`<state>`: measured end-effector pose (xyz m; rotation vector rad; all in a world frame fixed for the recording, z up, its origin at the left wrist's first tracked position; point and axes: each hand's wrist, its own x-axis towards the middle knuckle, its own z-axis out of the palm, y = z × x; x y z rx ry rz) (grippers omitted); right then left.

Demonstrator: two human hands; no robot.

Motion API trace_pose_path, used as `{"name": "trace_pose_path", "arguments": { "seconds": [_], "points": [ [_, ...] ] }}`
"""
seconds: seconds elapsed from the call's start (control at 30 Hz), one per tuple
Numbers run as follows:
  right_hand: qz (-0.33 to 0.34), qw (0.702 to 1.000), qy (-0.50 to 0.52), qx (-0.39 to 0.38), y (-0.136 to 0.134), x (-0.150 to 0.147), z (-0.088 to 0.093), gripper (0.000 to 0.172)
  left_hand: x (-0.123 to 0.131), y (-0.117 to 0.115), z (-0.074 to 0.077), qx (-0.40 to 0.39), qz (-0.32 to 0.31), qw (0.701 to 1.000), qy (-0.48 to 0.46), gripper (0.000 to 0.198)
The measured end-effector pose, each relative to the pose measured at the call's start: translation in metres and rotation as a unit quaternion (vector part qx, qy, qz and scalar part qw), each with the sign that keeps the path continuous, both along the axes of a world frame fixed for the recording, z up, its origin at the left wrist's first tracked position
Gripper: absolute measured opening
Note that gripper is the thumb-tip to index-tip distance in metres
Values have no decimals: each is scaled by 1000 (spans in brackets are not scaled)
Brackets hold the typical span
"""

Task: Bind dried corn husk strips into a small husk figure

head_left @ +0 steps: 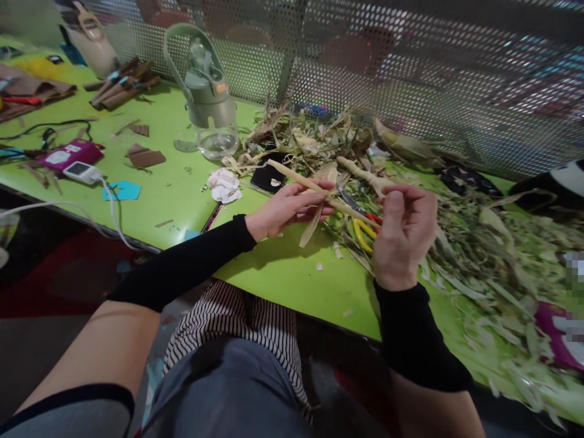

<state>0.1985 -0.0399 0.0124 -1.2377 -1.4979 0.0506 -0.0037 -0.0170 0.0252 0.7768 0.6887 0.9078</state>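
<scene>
A long, thin, pale roll of dried husk (298, 177) slants across in front of me. My left hand (296, 207) holds it near its middle, with the fingers closed around it. A loose flap of husk (312, 226) hangs below those fingers. My right hand (404, 234) is raised at the roll's lower right end, its fingers curled in and the thumb pressed to them. Whether it pinches the roll's end or a fine strip is hidden. Scissors with red and yellow handles (364, 236) lie on the table just behind the roll. Another twisted husk piece (360, 172) lies behind my right hand.
Heaps of dry husk shreds (497, 255) cover the right and back of the green table (274, 267). A lidded bottle (207, 97), crumpled tissue (224, 185), black phone-like object (262, 178) and purple device with white cable (73, 155) stand leftward. A perforated metal screen (410, 79) rises behind.
</scene>
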Motion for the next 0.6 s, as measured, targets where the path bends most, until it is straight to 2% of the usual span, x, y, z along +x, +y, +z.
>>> {"name": "trace_pose_path", "arguments": {
  "seconds": [0.13, 0.3, 0.47, 0.6],
  "points": [
    [-2, 1000, -8, -4, -1, 1, 1, 28, 0, 1, -2, 2, -16, 1000, -9, 25],
    [-12, 999, -25, -16, -2, -3, 4, 32, 0, 2, -6, 16, -15, 999, -24, 17],
    [38, 984, -172, -14, -5, -6, 5, 28, 1, 0, -6, 23, -23, 999, -24, 16],
    [55, 976, -211, -16, -6, -6, 5, 23, 2, -2, -4, 19, -43, 998, -46, 13]
  ]
}}
